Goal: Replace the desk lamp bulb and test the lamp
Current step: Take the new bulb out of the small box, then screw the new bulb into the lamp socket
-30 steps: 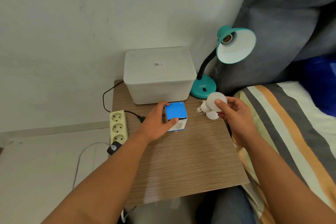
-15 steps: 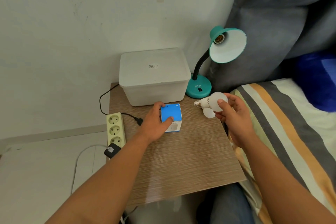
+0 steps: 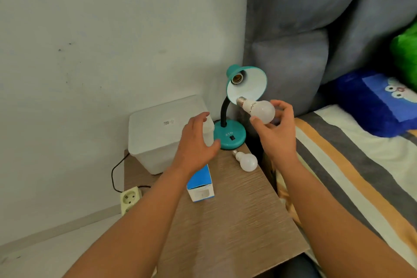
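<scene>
A teal desk lamp stands at the back right of the wooden table, its shade tilted toward me with a bare socket inside. My right hand holds a white bulb just below the shade, its screw base pointing up-left at the socket. A second white bulb lies on the table in front of the lamp base. My left hand hovers open, fingers spread, left of the lamp base and above a blue and white bulb box.
A white lidded plastic bin sits at the table's back left against the wall. A power strip with a black cord hangs off the left edge. A bed with a striped cover and a grey headboard border the right side.
My left hand let go of the blue box and rose toward the lamp base. My right hand lifted the bulb from table height up to the shade. The view moved closer.
</scene>
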`<state>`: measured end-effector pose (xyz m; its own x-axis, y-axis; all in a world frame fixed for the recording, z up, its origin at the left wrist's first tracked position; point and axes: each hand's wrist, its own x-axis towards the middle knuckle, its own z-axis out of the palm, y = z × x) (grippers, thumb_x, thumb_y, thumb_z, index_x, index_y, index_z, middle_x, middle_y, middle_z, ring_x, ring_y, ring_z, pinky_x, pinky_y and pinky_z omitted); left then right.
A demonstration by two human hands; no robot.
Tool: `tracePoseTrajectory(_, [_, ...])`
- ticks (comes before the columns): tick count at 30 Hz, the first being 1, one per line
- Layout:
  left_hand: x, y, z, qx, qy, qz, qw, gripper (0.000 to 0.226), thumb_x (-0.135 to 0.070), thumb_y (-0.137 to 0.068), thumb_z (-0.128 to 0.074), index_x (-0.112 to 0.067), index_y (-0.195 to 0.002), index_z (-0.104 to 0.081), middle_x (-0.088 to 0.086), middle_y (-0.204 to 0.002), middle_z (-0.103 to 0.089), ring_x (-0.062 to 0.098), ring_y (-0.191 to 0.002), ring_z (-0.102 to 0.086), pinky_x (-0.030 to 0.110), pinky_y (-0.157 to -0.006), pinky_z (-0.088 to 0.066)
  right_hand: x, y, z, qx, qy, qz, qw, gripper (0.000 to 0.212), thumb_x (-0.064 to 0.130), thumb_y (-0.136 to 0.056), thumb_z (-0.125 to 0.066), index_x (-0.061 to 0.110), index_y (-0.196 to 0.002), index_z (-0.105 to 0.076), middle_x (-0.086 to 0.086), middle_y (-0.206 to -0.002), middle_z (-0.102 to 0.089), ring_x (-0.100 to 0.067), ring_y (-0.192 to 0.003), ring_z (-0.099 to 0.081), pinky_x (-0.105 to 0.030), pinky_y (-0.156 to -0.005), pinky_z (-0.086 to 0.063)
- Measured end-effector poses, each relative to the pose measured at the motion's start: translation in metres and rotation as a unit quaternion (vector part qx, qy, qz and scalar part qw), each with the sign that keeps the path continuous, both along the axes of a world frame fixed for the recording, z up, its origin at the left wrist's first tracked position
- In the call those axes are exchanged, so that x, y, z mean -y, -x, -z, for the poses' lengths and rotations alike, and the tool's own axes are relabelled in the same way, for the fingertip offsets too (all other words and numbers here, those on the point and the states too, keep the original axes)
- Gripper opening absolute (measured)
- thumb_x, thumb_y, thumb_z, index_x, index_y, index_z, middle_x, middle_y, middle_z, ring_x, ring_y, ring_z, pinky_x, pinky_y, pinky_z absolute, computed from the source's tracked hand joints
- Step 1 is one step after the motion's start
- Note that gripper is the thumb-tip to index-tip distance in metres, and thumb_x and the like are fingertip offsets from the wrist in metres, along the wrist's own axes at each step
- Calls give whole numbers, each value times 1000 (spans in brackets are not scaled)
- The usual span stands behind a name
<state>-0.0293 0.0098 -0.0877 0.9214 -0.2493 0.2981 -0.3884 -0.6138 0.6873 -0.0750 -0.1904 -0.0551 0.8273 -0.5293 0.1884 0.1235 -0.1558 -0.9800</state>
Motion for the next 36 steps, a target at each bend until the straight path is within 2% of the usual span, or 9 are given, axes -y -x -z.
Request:
tracePoseTrajectory(4, [29,-46,-30,24,-40,61,997,101,-25,-75,-81,-31,-155,-20,4,-146,-39,22,-130,-44,40,-108,-40,1,-31,-4,17,25,42,999,55,38,-71,-82,38,-110,-43,27,-101,-55,3,-92,-62,-14,-67,-53])
tracePoseTrajectory(7, [43,-76,-44,35,-71,93,993,117,-25,-68,-88,-31,-157,-12,4,-147,-36,22,-129,-43,44,-104,-45,-1,-54,1,20,29,64,997,58,41,-69,-84,28,-109,-44,8,-110,-57,-8,-97,-62,-21,-73,-55])
tracePoseTrajectory(11, [53,-101,-53,47,-105,127,985,126,-25,-66,-91,-37,-157,-4,0,-153,-33,19,-133,-42,42,-102,-48,0,-76,8,20,51,79,995,59,43,-65,-85,27,-103,-43,5,-105,-56,-14,-95,-60,-27,-74,-53])
tracePoseTrajectory(14, [58,-112,-58,72,-129,136,980,124,-22,-67,-90,-40,-156,-5,-3,-153,-36,16,-128,-47,40,-96,-53,3,-86,9,17,95,84,992,59,47,-66,-83,29,-104,-41,5,-105,-55,-14,-93,-58,-28,-73,-52])
tracePoseTrajectory(18, [60,-117,-60,79,-124,146,978,117,-22,-71,-89,-46,-154,-10,-4,-148,-44,10,-110,-56,25,-84,-57,4,-92,8,15,157,82,984,58,51,-70,-77,31,-116,-46,3,-109,-55,-15,-92,-57,-36,-76,-51])
tracePoseTrajectory(23, [61,-117,-61,89,-96,156,979,102,-29,-75,-88,-34,-155,-26,-4,-146,-49,12,-121,-54,19,-91,-52,1,-97,5,0,202,75,976,57,51,-77,-73,29,-125,-52,-1,-117,-51,-19,-94,-58,-34,-77,-51])
tracePoseTrajectory(28, [64,-115,-68,81,-97,159,979,92,-26,-79,-85,-25,-154,-31,-2,-146,-50,19,-121,-56,32,-95,-54,-8,-96,5,8,173,56,983,67,41,-74,-78,24,-132,-49,-3,-129,-45,-17,-108,-52,-36,-85,-53])
tracePoseTrajectory(31, [64,-115,-71,74,-98,165,979,93,-25,-78,-86,-22,-154,-32,-1,-146,-51,22,-121,-57,37,-95,-55,-9,-96,5,3,152,50,987,66,27,-75,-76,20,-134,-47,-3,-131,-43,-18,-105,-55,-40,-85,-53])
tracePoseTrajectory(36, [64,-113,-72,74,-96,166,979,95,-24,-76,-88,-23,-154,-33,-1,-143,-53,21,-117,-59,35,-92,-56,-8,-97,2,-33,125,57,990,65,43,-81,-65,23,-136,-36,-6,-124,-55,-22,-106,-57,-44,-87,-52])
